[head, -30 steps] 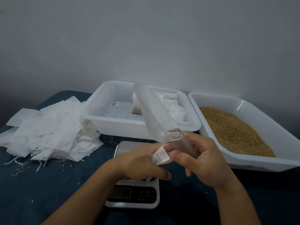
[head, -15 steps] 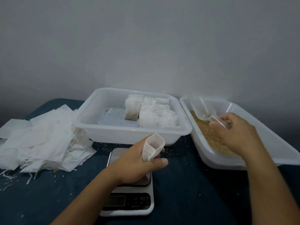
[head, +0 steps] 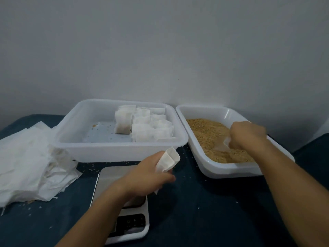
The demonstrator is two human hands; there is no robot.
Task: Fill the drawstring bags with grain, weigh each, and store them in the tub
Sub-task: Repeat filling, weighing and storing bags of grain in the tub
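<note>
Empty bag point(head: 168, 161) gripped upright in left hand point(head: 151, 177) above scale point(head: 114, 177), mouth held open, clear scoop point(head: 227, 142) gripped by right hand point(head: 247, 136), sunk in grain point(head: 210, 134)

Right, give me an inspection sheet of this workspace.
Surface: dark blue cloth, loose grains scattered.
Job's things: tub holds filled bags; tray holds grain; scale in front.
Clutter: pile of empty bags at left.
Grippers: left hand holds open bag over the scale; right hand grips scoop in the grain.
Cables: nothing seen.
Surroundings: plain grey wall.
</note>
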